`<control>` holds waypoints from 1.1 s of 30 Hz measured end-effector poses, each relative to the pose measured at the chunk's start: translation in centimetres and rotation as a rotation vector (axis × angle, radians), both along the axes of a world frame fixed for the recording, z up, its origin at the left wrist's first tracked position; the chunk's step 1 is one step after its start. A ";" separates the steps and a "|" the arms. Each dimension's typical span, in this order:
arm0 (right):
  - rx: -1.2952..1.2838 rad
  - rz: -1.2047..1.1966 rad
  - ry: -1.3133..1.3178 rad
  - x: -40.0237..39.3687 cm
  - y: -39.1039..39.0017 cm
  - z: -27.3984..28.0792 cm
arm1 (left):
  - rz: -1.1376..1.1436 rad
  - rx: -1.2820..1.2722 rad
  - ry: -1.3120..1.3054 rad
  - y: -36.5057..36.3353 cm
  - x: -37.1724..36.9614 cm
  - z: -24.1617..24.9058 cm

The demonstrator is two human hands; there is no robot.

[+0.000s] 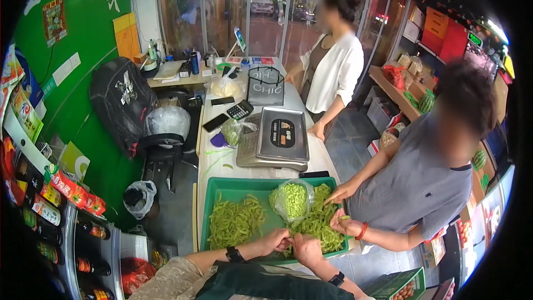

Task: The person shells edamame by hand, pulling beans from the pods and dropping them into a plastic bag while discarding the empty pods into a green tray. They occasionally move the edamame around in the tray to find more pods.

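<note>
Over the near side of a green tray point(244, 179), in the head view, the person's left hand point(276, 241) and right hand point(307, 250) are meeting, the grip of each closing together at the fingertips; whether a pod is sitting between them is too small to tell. Green pods are lying in the tray as a left heap point(236, 222) and a right heap point(319, 228), the right hand hovering by the latter. A clear bag of shelled beans point(292, 201) is resting between the heaps, toward the far rim. Beyond the tray, a scale point(282, 133) is standing on the table point(211, 161). At the right, a person in a grey shirt point(411, 183) is reaching both hands to the right heap, while a person in a white shirt point(341, 72) is standing farther back, beside the table.
</note>
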State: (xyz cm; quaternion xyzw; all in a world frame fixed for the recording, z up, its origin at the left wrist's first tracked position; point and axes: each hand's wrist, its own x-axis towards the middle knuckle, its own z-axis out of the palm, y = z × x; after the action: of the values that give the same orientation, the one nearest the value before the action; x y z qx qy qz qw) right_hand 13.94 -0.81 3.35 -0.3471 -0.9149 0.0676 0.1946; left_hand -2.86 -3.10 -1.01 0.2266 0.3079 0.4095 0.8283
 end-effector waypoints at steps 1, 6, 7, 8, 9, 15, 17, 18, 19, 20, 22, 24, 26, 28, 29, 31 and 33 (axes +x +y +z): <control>0.001 0.002 -0.011 -0.1 0.0 -0.2 | 0.015 -0.020 0.029 0.1 0.0 -0.1; -0.037 -0.009 0.043 -0.8 0.3 -1.4 | 0.105 -0.104 0.035 0.5 0.2 0.2; -0.080 -0.044 0.064 -0.9 0.1 -1.5 | 0.151 -0.160 0.066 0.3 0.4 0.4; -0.084 -0.041 0.059 -1.0 -0.1 -1.4 | 0.155 -0.165 0.061 0.2 0.5 0.0; -0.059 -0.022 0.128 -1.4 -0.1 -0.8 | 0.140 -0.125 0.021 0.4 0.4 -0.4; -0.540 -0.088 0.563 -1.4 -0.1 -2.9 | 0.081 -0.038 0.112 0.4 0.3 0.0; -0.587 -0.046 0.545 -1.1 0.1 -2.4 | 0.036 -0.028 0.166 0.5 0.2 0.6; -0.603 -0.086 0.474 -0.8 0.2 -2.3 | 0.044 -0.037 0.192 0.4 0.3 1.0; -0.620 -0.127 0.401 -0.5 0.1 -2.3 | 0.051 -0.049 0.216 0.3 0.3 1.2; -0.626 -0.131 0.393 -0.5 -0.1 -2.4 | 0.050 -0.056 0.209 0.2 0.2 1.3; -0.994 -0.175 0.637 -0.9 -0.2 -2.1 | -0.001 -0.036 0.168 0.3 -0.1 0.9; -1.038 -0.176 0.622 -0.6 -0.2 -2.5 | 0.012 -0.019 0.192 0.0 -0.2 0.6; -1.192 -0.244 0.640 -0.7 -0.2 -2.3 | -0.034 0.045 0.195 -0.2 -0.5 0.4; -1.147 -0.224 0.630 -0.4 -0.3 -2.3 | 0.038 0.021 0.152 -0.2 -0.1 1.2; -1.098 -0.212 0.630 -0.3 -0.3 -2.3 | 0.098 -0.002 0.111 -0.2 0.1 1.6; -0.998 -0.193 0.562 -0.3 -0.4 -1.4 | 0.096 0.067 0.152 -0.1 0.1 2.2; -0.900 -0.179 0.498 -0.2 -0.5 -0.9 | 0.087 0.132 0.195 0.1 0.0 1.8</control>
State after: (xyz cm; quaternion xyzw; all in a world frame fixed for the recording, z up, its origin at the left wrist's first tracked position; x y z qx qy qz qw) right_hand 13.75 -1.35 2.41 -0.4468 -0.6880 0.5177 0.2431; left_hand -2.82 -3.04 0.78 0.3060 0.3689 0.4403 0.7592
